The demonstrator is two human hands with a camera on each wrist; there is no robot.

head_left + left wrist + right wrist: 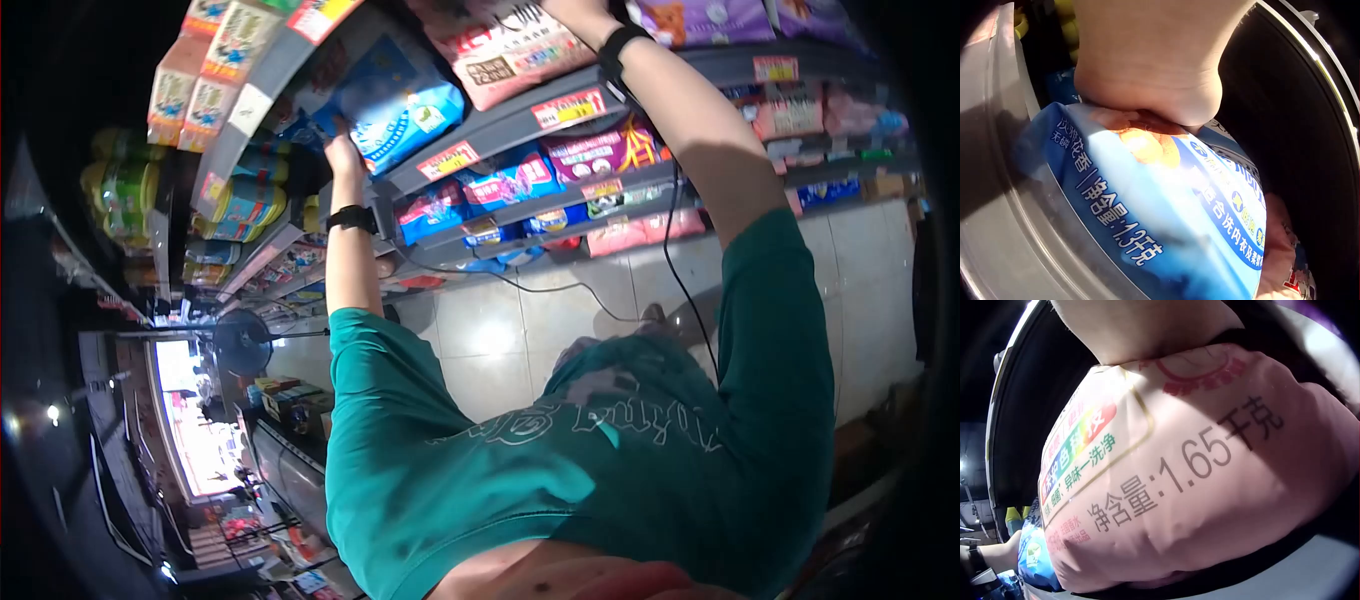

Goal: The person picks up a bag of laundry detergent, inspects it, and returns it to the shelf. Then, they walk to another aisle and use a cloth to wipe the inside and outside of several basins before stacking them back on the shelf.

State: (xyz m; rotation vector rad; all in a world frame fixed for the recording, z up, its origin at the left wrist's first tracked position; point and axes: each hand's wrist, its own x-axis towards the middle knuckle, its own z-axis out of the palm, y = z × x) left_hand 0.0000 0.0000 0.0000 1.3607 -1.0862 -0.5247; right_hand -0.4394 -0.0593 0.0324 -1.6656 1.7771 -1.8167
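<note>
Dominating right-wrist view — pink bag point(1210, 506)

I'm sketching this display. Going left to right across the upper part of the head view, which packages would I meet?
Printed cartons → blue bag → pink bag → purple bag.

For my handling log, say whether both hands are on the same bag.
No, the left hand touches the blue laundry detergent bag, while the right hand touches the pink bag.
</note>
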